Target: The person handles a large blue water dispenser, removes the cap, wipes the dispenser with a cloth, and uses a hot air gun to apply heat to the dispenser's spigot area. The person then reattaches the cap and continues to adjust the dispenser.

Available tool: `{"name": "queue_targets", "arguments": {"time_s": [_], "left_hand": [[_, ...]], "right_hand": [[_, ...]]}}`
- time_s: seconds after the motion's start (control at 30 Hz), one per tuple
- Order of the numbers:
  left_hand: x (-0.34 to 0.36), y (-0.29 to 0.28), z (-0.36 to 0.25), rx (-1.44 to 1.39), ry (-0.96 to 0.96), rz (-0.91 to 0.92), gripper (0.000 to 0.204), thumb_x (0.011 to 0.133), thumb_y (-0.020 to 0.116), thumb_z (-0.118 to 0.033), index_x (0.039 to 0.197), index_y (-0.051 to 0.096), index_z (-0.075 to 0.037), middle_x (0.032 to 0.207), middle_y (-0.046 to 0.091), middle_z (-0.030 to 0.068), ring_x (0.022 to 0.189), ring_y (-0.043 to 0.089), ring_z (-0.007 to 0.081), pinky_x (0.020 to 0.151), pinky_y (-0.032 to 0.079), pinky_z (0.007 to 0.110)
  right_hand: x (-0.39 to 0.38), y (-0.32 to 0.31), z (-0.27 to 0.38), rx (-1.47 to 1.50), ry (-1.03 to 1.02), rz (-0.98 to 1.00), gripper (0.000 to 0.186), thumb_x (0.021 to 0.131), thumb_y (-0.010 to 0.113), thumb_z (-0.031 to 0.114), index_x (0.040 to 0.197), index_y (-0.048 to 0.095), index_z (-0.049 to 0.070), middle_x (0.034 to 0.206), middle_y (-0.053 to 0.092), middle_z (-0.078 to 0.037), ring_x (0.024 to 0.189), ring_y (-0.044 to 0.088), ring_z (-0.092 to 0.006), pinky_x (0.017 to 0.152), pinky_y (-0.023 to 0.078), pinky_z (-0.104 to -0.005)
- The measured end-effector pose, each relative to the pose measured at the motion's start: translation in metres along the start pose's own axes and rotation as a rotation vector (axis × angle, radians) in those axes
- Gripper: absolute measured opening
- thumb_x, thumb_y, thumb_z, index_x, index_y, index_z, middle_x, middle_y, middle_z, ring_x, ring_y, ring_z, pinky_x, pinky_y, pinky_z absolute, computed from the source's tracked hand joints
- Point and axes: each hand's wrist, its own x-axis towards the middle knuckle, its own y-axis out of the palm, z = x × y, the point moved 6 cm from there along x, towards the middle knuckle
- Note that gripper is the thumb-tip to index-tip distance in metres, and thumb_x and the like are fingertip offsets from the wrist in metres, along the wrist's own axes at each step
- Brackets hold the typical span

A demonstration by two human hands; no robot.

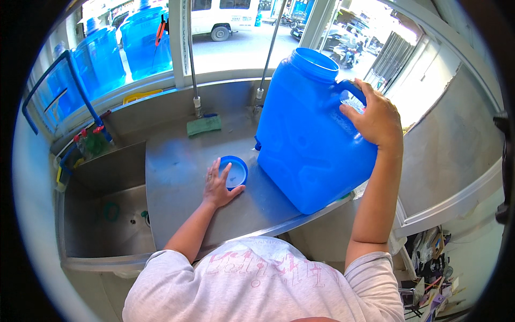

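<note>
A large blue plastic water jug [314, 137] stands tilted on the steel counter to the right, its round mouth uncovered at the top. My right hand [377, 115] is closed around the handle at its upper right corner. On the counter left of the jug lies a round blue lid [239, 173] with a pale inside facing up. My left hand [217, 187] grips the lid from its left side, the thumb at the near rim and the fingers over the far left rim. A small blue spout [258, 144] sticks out from the jug's left side.
At the left a deep steel sink basin [104, 185] is sunk into the counter [179, 198]. A folded green cloth [204, 125] lies near two upright pipes [194, 70]. Blue water containers [99, 56] stand behind the window. Cluttered items [432, 268] sit at the lower right.
</note>
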Motion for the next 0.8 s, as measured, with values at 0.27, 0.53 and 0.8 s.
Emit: {"name": "queue_targets", "arguments": {"time_s": [0.27,0.53,0.8], "left_hand": [[-0.0012,-0.0076,-0.0010,0.005,0.033,-0.115,0.095,0.072,0.080,-0.060,0.148,0.043,-0.016,0.157,0.024,0.0263,0.147,0.023,0.0439,0.120,0.019,0.056],[-0.0003,-0.0053,-0.0007,-0.016,0.048,-0.099,0.095,0.069,0.083,-0.057,0.146,0.045,-0.017,0.157,0.024,0.0249,0.147,0.023,0.0436,0.120,0.019,0.057],[0.0003,-0.0042,0.0002,-0.013,0.026,-0.056,0.087,0.070,0.083,-0.054,0.142,0.050,-0.016,0.157,0.024,0.0232,0.148,0.022,0.0430,0.120,0.018,0.055]], "right_hand": [[0.0000,-0.0037,-0.0001,0.015,-0.003,-0.019,0.082,0.080,0.064,0.069,0.145,0.050,0.022,0.134,0.063,-0.013,0.123,0.061,-0.0340,0.104,0.048,-0.0510],[0.0004,-0.0013,-0.0011,0.031,0.007,-0.011,0.084,0.079,0.065,0.069,0.146,0.049,0.022,0.135,0.063,-0.015,0.124,0.060,-0.0357,0.105,0.046,-0.0535],[0.0011,-0.0003,-0.0007,0.011,0.003,0.009,0.082,0.080,0.064,0.069,0.145,0.049,0.023,0.137,0.061,-0.013,0.125,0.060,-0.0358,0.105,0.046,-0.0539]]}}
